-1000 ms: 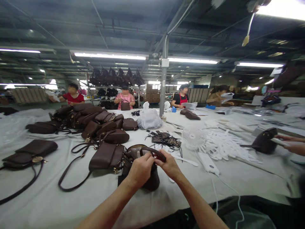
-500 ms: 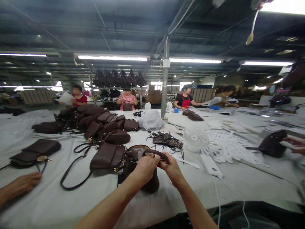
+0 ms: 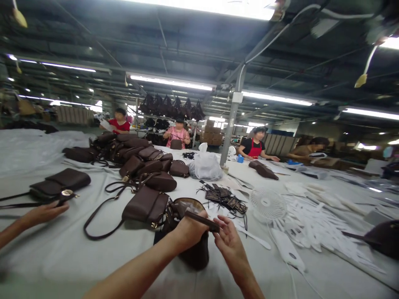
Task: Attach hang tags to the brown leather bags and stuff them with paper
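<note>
Head camera, and the left hand (image 3: 191,230) is clamped round a dark brown strap (image 3: 211,225), right over the open mouth of the brown bag (image 3: 199,255). The right hand (image 3: 230,243) sits at the strap's far end, fingers spread; whether the fingertips pinch it, I can't tell. That bag appears upright on the pale table (image 3: 56,261), front and centre, partly hidden by the left arm. Now the worry: with a right-hand contact this light, the strap could slip away if the left tugs. Watch the bag too: a sideways pull might tip it, since neither hand seems to steady its body. Clear wrapping (image 3: 187,206) shows in the mouth, and a careless finger could snag it. Tight on the left! A flap bag (image 3: 146,205) lies just beside, and a bump from its metal fittings (image 3: 154,225) might scratch the surface. Black tags (image 3: 218,195) beyond could catch a sweeping wrist. Far left, a co-worker's hand (image 3: 46,214) is well apart, so a clash looks unlikely.
</note>
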